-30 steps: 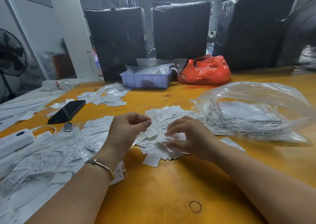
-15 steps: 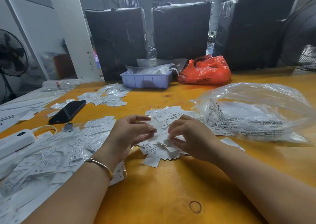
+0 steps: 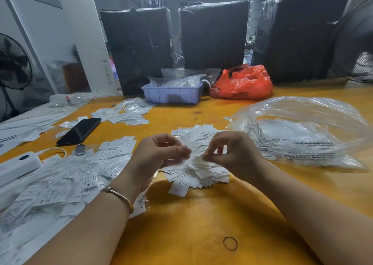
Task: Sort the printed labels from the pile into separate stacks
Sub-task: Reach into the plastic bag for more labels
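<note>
Honestly this looks nowhere near done: both hands are over the loose pile of labels (image 3: 193, 163) in the middle of the table (image 3: 181, 234), the left hand (image 3: 159, 155) and right hand (image 3: 232, 153) each pinching the same blurry little white label (image 3: 194, 156) between fingertips. There's a sprawl of bagged labels (image 3: 66, 175) at 9 o'clock and a smaller bunch (image 3: 127, 113) at 11, so some sorting seems done, but nothing reads as a tidy stack yet.

One head-worn wide-angle view looks forward and down, close over the table (image 3: 181, 234), toward black bundles (image 3: 214, 34) behind.
</note>
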### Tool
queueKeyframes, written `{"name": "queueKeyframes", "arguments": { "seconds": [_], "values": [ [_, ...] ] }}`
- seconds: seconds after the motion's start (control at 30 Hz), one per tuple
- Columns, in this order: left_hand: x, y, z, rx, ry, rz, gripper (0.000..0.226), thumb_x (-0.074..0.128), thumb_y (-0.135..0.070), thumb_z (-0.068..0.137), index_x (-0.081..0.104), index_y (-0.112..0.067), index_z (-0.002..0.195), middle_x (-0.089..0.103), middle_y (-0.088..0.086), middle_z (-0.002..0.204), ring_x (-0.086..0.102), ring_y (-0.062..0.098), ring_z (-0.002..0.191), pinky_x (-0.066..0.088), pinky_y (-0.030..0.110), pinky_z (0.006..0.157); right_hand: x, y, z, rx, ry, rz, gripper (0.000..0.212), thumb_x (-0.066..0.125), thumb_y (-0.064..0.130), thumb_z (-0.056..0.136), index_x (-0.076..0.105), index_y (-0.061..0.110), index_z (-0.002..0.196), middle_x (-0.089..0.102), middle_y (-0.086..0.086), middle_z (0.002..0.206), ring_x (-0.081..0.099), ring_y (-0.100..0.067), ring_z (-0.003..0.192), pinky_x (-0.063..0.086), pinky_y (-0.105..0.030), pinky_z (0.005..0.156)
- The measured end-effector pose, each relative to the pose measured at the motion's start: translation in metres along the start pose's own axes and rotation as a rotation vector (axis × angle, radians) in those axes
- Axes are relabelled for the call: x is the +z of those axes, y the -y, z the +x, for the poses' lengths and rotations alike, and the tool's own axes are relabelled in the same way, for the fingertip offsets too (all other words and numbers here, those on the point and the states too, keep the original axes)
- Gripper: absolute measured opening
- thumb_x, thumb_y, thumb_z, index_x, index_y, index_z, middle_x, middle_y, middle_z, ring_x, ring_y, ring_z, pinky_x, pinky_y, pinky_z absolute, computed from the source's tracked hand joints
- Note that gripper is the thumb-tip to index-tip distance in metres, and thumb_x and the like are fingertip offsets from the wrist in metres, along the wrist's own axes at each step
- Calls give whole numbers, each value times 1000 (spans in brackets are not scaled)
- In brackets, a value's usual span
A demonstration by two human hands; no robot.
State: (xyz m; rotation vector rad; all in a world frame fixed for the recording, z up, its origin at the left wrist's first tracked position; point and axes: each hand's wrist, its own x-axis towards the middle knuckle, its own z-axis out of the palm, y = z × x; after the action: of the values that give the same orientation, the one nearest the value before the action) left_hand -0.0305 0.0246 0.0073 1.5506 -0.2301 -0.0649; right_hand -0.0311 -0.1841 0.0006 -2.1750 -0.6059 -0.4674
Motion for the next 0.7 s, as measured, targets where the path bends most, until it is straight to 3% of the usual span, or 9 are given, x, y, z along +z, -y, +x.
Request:
{"name": "queueKeyframes", "arguments": {
  "seconds": [0.07, 0.13, 0.23, 0.37, 0.47, 0.57, 0.7],
  "values": [
    [0, 0, 0, 4, -3, 12, 34, 83, -14, 58, 64, -4, 84, 75, 21, 89, 74, 30, 82, 61, 29, 69, 3, 0, -1, 37, 161, -28, 12, 84, 26, 70, 75, 18, 69, 68, 2, 71, 58, -20, 66, 50, -38, 63],
    [1, 0, 0, 6, -1, 14, 39, 83, -12, 57, 63, -3, 90, 75, 19, 90, 74, 29, 83, 61, 29, 71, 4, -1, 1, 73, 217, 7, 11, 82, 28, 72, 78, 18, 76, 69, 1, 73, 54, -15, 64, 45, -33, 62],
    [2, 1, -1, 7, -7, 39, 41, 80, -8, 62, 69, -3, 101, 76, 15, 90, 74, 25, 84, 61, 28, 72, -1, -2, 2, 69, 36, 77, 8, 77, 19, 78, 78, 12, 82, 69, 1, 69, 53, -10, 60, 46, -29, 58],
    [3, 2, -2, 19, -16, 87, 20, 75, -6, 74, 72, -1, 94, 76, 15, 85, 74, 24, 78, 60, 27, 66, -10, -1, 5, 163, -206, 377, 5, 69, 6, 84, 73, 7, 81, 71, -9, 66, 61, -13, 52, 47, -23, 48],
    [5, 2, -2, 34, -23, 148, 12, 68, -5, 86, 68, 3, 95, 76, 15, 84, 75, 27, 74, 58, 25, 59, -15, 0, 8, 296, -213, 628, 6, 67, -3, 82, 69, 2, 81, 71, -17, 73, 64, -17, 55, 48, -22, 52],
    [6, 1, -3, 33, -24, 188, 11, 64, -7, 91, 64, 2, 97, 76, 14, 83, 74, 29, 71, 58, 26, 57, -17, 2, 7, 344, -198, 710, 8, 67, -7, 80, 69, 0, 85, 72, -20, 80, 65, -19, 58, 49, -24, 57],
    [6, 0, -3, 63, -2, 182, 14, 66, -4, 88, 63, -2, 102, 76, 13, 85, 75, 27, 79, 61, 31, 69, -19, 6, 6, 321, -181, 716, 13, 68, -7, 78, 69, 1, 88, 73, -18, 83, 66, -18, 62, 50, -25, 61]
  ]
}}
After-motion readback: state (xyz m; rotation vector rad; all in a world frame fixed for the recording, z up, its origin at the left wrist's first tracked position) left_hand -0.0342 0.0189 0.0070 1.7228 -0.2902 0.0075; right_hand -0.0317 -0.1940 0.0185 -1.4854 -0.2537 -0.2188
